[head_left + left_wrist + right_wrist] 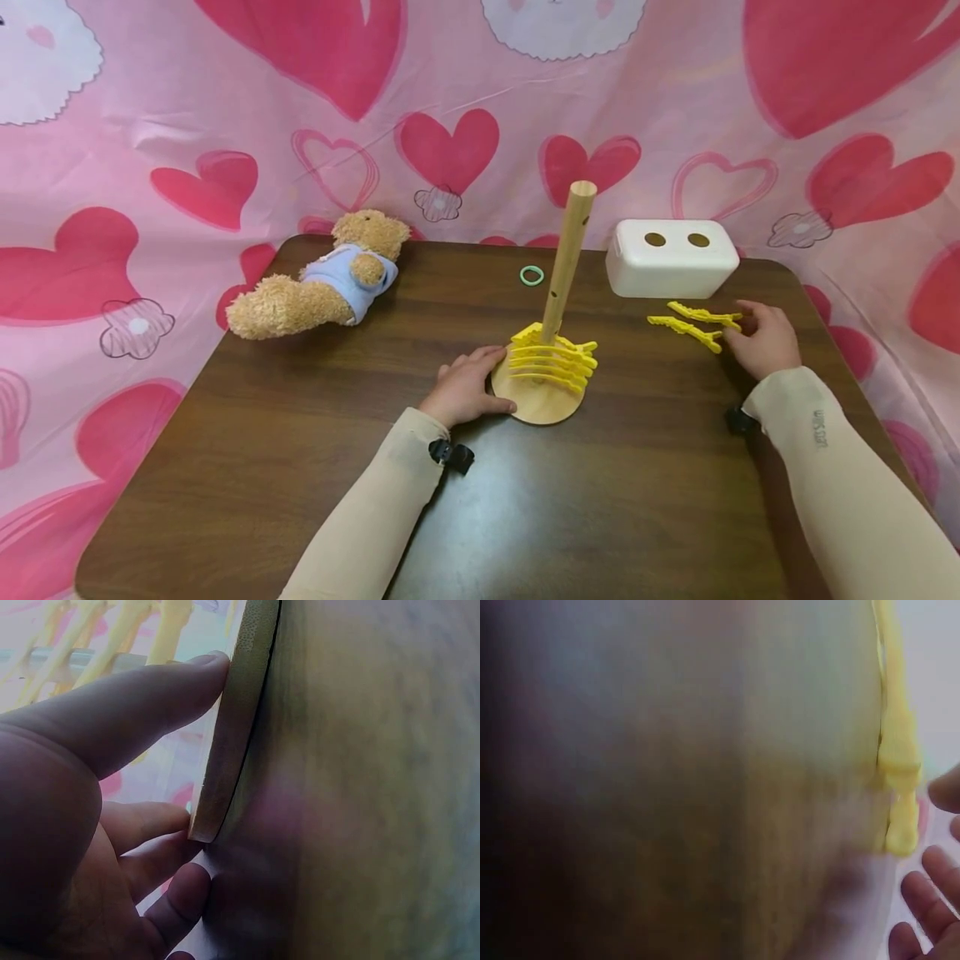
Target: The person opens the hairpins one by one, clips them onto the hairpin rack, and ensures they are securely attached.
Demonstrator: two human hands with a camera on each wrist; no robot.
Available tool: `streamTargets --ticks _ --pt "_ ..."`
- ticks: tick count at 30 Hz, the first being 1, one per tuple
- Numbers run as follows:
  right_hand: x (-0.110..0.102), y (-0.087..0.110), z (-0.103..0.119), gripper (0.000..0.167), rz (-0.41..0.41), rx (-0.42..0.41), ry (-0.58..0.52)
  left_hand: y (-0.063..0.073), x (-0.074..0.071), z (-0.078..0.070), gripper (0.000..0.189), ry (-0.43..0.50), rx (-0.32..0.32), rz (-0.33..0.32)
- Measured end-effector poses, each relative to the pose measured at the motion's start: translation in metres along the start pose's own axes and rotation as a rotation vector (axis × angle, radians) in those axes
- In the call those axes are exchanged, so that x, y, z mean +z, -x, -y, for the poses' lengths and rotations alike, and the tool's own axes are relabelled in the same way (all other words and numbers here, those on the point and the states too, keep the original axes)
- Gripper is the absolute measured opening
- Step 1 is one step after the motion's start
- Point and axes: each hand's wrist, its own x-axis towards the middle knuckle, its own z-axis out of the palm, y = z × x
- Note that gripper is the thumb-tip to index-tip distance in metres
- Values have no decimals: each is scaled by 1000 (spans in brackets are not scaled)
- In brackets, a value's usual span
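Observation:
A wooden stand, with an upright post [567, 258] on a round base [543, 410], stands in the middle of the table. Several yellow hair clips [551, 360] are stacked low around its post. My left hand [465, 387] holds the base at its left rim, the thumb [172, 694] against the edge and the fingers around the far side. To the right lie two more yellow hair clips [686, 330]. Right beside their ends is my right hand [767, 340], its fingers loosely bent; the right wrist view shows a gap between thumb and fingers, next to a clip [901, 750].
Behind the loose clips is a white box [671, 275] with two round holes. A small green ring [532, 276] lies behind the stand. At the back left of the brown table [300, 433] lies a teddy bear [337, 279] in a blue top. A pink heart-patterned cloth [450, 75] hangs behind.

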Motion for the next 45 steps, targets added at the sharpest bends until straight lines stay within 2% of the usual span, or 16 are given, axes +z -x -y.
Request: streamTargets --ticks 3,9,13,17,21,23,27,33,37,45 --pt "-2 -3 -10 59 50 19 14 0 1 0 93 1 2 1" --pt "-1 6 -16 54 78 88 -82 0 1 0 93 -7 -1 8" --pt "-1 12 -14 64 164 53 -104 0 0 -1 93 -15 -2 10" --pt "0 12 -11 74 215 4 -91 0 -2 -2 92 -9 -6 7" --pt "3 11 -12 70 237 -54 -14 1 -2 -1 92 -13 -4 10" --pt "4 13 -12 68 226 -65 13 1 -2 -1 92 -12 -2 9" --pt "5 20 -6 65 163 -51 0 2 -2 -1 92 -8 1 9" --pt "5 36 17 50 66 -102 -23 2 -3 -1 92 0 0 10" --pt "6 47 34 45 57 -107 -51 1 -3 0 91 3 -2 10" --pt "0 65 74 44 84 -178 -118 0 -1 0 92 14 -4 10"
